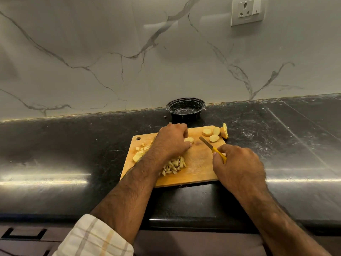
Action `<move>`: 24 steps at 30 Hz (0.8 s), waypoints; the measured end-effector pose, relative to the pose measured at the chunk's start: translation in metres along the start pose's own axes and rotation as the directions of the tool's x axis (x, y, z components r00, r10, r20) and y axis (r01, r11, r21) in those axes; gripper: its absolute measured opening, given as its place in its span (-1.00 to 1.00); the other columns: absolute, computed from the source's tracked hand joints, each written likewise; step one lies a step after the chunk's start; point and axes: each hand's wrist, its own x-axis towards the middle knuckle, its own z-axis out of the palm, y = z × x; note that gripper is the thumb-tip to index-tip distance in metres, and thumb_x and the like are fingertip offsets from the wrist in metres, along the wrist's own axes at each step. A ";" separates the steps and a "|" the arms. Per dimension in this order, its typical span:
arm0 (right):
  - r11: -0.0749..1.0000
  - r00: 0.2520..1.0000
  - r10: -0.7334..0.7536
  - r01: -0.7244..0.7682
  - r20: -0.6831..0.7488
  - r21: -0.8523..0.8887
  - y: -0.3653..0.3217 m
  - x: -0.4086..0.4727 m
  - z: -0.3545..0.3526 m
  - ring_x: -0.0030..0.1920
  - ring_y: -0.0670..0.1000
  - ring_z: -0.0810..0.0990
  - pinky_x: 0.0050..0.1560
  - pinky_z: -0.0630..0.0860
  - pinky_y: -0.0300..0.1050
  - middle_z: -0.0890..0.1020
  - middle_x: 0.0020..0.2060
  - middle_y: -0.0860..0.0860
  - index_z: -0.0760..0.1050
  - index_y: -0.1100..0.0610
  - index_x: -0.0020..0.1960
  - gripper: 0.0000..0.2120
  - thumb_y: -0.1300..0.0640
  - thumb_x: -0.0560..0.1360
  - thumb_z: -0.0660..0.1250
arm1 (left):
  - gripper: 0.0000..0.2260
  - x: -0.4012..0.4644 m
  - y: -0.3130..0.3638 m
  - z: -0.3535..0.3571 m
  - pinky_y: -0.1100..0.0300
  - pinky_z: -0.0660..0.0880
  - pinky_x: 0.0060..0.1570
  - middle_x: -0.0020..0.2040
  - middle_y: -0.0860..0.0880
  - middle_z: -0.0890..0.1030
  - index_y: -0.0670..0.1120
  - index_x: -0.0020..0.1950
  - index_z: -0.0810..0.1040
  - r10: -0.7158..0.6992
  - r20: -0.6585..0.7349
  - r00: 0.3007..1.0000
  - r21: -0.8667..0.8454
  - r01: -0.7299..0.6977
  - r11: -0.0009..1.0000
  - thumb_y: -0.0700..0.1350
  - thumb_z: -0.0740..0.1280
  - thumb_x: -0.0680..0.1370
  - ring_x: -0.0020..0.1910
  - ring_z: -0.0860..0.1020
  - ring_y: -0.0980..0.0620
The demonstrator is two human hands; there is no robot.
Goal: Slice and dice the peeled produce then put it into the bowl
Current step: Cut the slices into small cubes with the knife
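Note:
A wooden cutting board [199, 163] lies on the black counter. My left hand [171, 140] holds a pale potato slice [190, 139] down on the board with curled fingers. My right hand [238, 165] grips a yellow-handled knife [212, 148], its blade pointing up-left toward the slice without touching it. Diced potato pieces [175, 166] lie in a heap near my left wrist, with more pieces [140, 152] at the board's left. Round slices [212, 134] and an end piece [224, 131] sit at the board's far right corner. A black bowl [185, 108] stands behind the board.
The black stone counter [73, 145] stretches left and right of the board. A white marble backsplash rises behind the bowl, with a wall socket [248, 11] at upper right. Drawer fronts [24, 235] show below the counter edge.

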 end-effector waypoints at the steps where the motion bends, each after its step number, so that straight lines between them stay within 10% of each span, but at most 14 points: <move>1: 1.000 1.000 0.000 0.000 0.008 -0.012 0.000 0.000 0.000 -0.21 -0.09 0.53 -0.18 0.55 -0.10 0.59 -0.21 -0.09 0.60 -0.04 0.20 -0.70 -0.18 0.65 0.23 | -0.78 0.000 -0.004 -0.002 0.13 0.57 0.12 0.10 0.08 0.56 0.07 0.14 0.53 0.011 0.023 1.000 -0.045 -0.010 0.999 0.03 0.49 0.57 0.08 0.53 0.09; 24: 0.985 0.976 -0.078 0.107 0.203 -0.136 -0.010 0.006 0.004 -0.16 -0.03 0.53 -0.18 0.54 -0.04 0.51 -0.22 -0.08 0.52 -0.04 -0.03 -0.69 -0.21 0.66 0.13 | -0.75 0.006 -0.016 0.001 0.16 0.60 0.07 0.10 0.09 0.57 0.05 0.19 0.56 0.041 0.027 0.999 -0.194 -0.035 0.980 0.02 0.51 0.57 0.04 0.55 0.14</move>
